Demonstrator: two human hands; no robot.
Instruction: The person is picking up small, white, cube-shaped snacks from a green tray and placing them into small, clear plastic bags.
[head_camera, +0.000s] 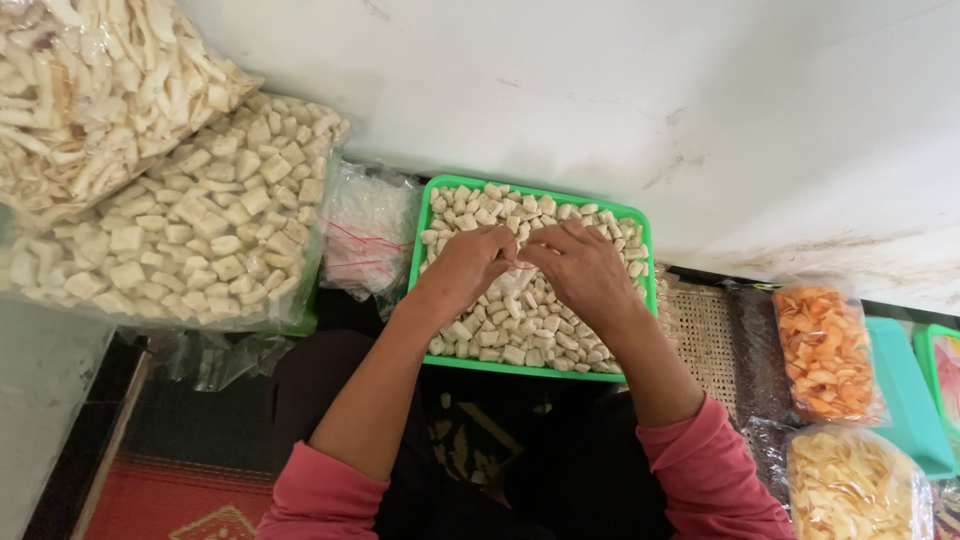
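Note:
A green plastic tray (432, 187) holds a heap of pale cube-shaped snack pieces (515, 325). Both my hands hover over its middle. My left hand (468, 262) and my right hand (578, 264) meet fingertip to fingertip, pinching something small and clear with a red line between them, seemingly a little plastic bag. Pink sleeves cover my upper forearms.
A big clear bag of the same cubes (190, 225) lies left, with a bag of pale strip crackers (90, 90) above it. A bundle of small empty bags (365, 225) sits beside the tray. Orange chips (828, 350) and yellow chips (850, 485) are bagged at right, near teal trays (905, 395). A white wall (620, 90) stands behind.

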